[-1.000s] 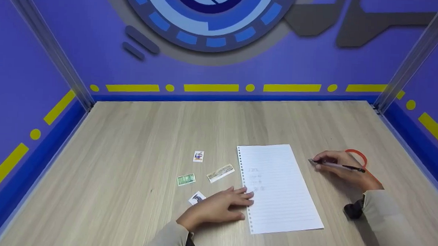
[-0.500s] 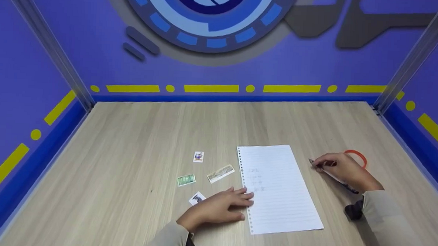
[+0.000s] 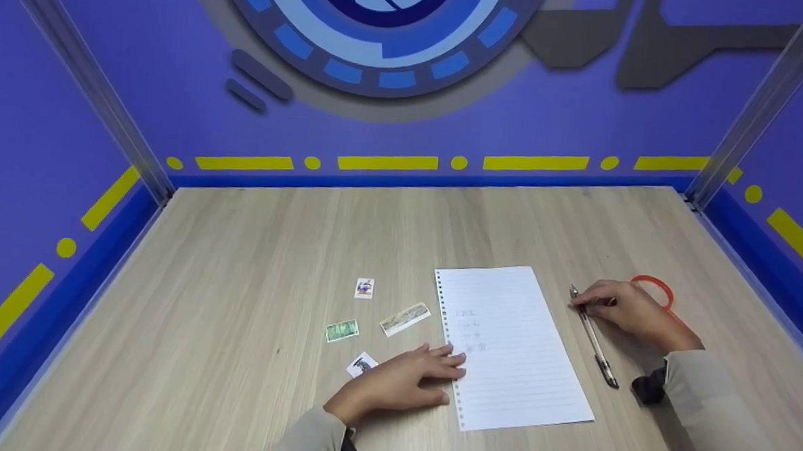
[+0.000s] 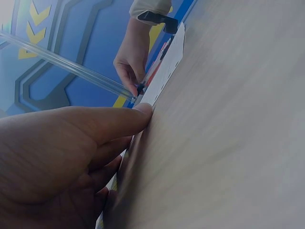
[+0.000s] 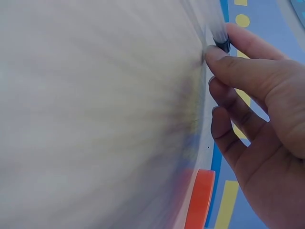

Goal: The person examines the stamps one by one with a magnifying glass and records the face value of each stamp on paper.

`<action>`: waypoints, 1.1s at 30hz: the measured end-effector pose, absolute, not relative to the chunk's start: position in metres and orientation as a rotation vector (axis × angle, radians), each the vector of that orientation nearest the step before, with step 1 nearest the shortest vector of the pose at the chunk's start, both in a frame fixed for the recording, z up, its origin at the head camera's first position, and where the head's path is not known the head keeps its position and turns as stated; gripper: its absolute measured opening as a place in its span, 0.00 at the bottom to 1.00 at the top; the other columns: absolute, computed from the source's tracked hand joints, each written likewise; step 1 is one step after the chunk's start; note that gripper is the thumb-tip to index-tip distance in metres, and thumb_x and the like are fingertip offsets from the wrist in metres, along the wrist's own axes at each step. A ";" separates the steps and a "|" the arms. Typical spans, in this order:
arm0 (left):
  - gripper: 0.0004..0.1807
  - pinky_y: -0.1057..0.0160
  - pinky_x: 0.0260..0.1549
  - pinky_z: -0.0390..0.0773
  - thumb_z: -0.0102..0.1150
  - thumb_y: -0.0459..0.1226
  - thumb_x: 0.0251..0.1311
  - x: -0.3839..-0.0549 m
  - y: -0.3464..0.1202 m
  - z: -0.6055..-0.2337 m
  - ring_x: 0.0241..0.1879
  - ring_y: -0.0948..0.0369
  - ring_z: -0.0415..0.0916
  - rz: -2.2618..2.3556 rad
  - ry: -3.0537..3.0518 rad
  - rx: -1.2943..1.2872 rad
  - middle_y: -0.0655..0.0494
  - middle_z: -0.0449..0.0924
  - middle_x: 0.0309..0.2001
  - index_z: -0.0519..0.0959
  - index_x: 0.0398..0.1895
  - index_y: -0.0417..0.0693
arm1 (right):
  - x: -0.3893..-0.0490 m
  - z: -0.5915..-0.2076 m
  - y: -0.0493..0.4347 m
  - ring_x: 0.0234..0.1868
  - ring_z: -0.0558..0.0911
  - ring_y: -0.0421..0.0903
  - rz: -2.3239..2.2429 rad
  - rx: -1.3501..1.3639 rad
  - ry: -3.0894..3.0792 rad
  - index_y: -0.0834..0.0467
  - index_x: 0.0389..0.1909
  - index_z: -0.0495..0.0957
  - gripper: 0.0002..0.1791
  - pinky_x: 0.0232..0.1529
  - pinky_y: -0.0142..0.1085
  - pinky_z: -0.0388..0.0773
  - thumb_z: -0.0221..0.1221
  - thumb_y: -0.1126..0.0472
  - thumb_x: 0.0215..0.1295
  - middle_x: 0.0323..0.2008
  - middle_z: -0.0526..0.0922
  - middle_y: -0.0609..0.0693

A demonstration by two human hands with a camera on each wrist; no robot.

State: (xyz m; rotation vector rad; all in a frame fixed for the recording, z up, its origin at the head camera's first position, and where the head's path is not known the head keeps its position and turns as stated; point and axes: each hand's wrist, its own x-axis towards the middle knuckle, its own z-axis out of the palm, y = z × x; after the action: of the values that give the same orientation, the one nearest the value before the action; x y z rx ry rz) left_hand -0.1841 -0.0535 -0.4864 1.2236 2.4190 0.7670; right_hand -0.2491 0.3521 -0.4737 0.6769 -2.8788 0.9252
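In the head view a clear pen (image 3: 594, 342) with a black end slants beside the right edge of a lined sheet of paper (image 3: 517, 366). My right hand (image 3: 631, 313) pinches the pen near its far end between thumb and forefinger; the right wrist view shows the pen's dark end (image 5: 222, 45) at those fingertips. With fingers spread, my left hand (image 3: 401, 378) rests on the punched left edge of the sheet. Faint handwriting (image 3: 470, 330) fills a few short lines there. A small picture stamp (image 3: 361, 363) is partly hidden by the left hand.
Left of the sheet lie a green stamp (image 3: 341, 330), a long tan stamp (image 3: 405, 319) and a small picture stamp (image 3: 364, 288). An orange-red ring-shaped thing (image 3: 656, 287) lies behind my right hand, partly covered. Blue panels (image 3: 378, 136) enclose the wooden table (image 3: 236, 279).
The pen has swung from lying back across my right hand to pointing down toward me along the sheet's right side. The right hand has turned palm-down; the left has stayed still.
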 end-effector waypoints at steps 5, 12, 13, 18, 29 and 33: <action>0.25 0.56 0.74 0.52 0.57 0.41 0.64 -0.184 -0.053 -0.487 0.73 0.60 0.54 0.774 2.414 1.214 0.60 0.64 0.70 0.73 0.64 0.49 | -0.248 -0.474 0.353 0.40 0.81 0.32 0.909 0.744 -2.822 0.55 0.43 0.86 0.17 0.39 0.21 0.76 0.64 0.74 0.54 0.38 0.87 0.48; 0.25 0.55 0.74 0.52 0.57 0.42 0.64 -0.185 -0.053 -0.487 0.73 0.60 0.54 0.758 2.416 1.229 0.60 0.64 0.70 0.72 0.65 0.49 | -0.247 -0.474 0.352 0.38 0.79 0.31 0.949 0.709 -2.832 0.57 0.43 0.86 0.15 0.35 0.23 0.75 0.64 0.72 0.56 0.38 0.86 0.51; 0.25 0.55 0.74 0.52 0.57 0.42 0.64 -0.185 -0.053 -0.487 0.73 0.60 0.54 0.755 2.416 1.228 0.60 0.64 0.70 0.72 0.65 0.49 | -0.247 -0.474 0.352 0.37 0.78 0.31 0.954 0.703 -2.836 0.58 0.43 0.86 0.14 0.35 0.24 0.75 0.64 0.72 0.56 0.38 0.86 0.52; 0.25 0.55 0.74 0.51 0.57 0.42 0.64 -0.184 -0.053 -0.487 0.74 0.60 0.53 0.743 2.416 1.221 0.60 0.64 0.70 0.72 0.65 0.49 | -0.247 -0.474 0.352 0.34 0.77 0.30 0.942 0.629 -2.873 0.58 0.43 0.85 0.12 0.34 0.25 0.76 0.64 0.69 0.58 0.38 0.86 0.52; 0.25 0.53 0.73 0.52 0.56 0.41 0.65 -0.183 -0.053 -0.484 0.74 0.59 0.53 0.718 2.428 1.243 0.59 0.63 0.71 0.71 0.65 0.49 | -0.242 -0.471 0.353 0.34 0.77 0.33 0.977 0.505 -2.921 0.58 0.45 0.84 0.12 0.36 0.24 0.76 0.64 0.62 0.60 0.38 0.86 0.52; 0.25 0.52 0.73 0.53 0.55 0.41 0.65 -0.183 -0.053 -0.484 0.74 0.58 0.53 0.705 2.436 1.265 0.58 0.63 0.71 0.71 0.66 0.49 | -0.241 -0.470 0.354 0.35 0.78 0.33 0.978 0.487 -2.926 0.57 0.44 0.85 0.12 0.37 0.24 0.77 0.64 0.60 0.61 0.39 0.86 0.53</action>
State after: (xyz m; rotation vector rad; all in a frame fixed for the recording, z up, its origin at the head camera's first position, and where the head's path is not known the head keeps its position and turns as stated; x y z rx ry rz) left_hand -0.1830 -0.0526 -0.4840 1.2647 2.4359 0.7048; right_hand -0.2410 0.3540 -0.4697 0.4867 -2.9260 0.9781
